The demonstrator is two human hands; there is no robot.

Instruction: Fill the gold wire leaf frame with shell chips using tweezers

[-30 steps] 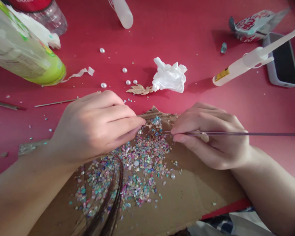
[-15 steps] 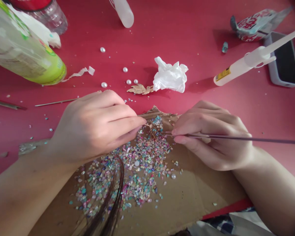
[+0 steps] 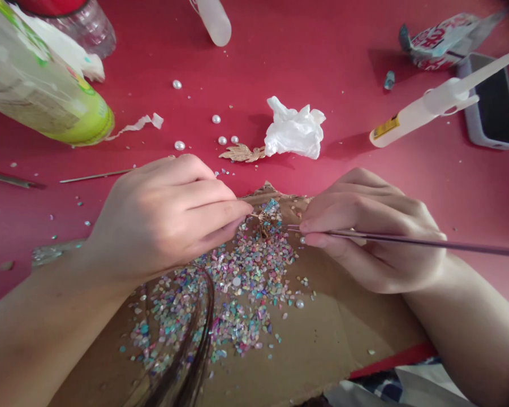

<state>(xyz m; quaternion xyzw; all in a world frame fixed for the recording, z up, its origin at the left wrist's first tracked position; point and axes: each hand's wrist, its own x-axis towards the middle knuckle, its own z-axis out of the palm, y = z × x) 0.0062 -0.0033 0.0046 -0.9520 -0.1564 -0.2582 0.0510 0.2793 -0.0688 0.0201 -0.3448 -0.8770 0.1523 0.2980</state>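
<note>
Between its thumb and forefinger, my left hand (image 3: 173, 212) pinches a small gold filigree ornament (image 3: 263, 219), partly set with blue-green chips. The ornament hovers over a heap of multicoloured shell chips (image 3: 237, 271) spread on brown cardboard (image 3: 322, 339). My right hand (image 3: 373, 232) is closed around a long thin stick (image 3: 390, 238), whose fine tip points left towards the ornament, a small gap apart. I cannot tell what kind of tool it is. A gold leaf-shaped piece (image 3: 241, 152) lies beyond my hands, touching a crumpled white tissue (image 3: 296, 129).
Several pearl beads (image 3: 216, 119) dot the red table (image 3: 322, 45). A white glue bottle (image 3: 419, 113) stands right, near a grey tray (image 3: 477, 127) and a crumpled wrapper (image 3: 441, 39). A green-bottomed bottle (image 3: 80, 116) is at left. Strands of hair (image 3: 199, 328) hang in front.
My right hand has drawn slightly to the right with the stick, and its tip is farther from the ornament. My left hand stays in place.
</note>
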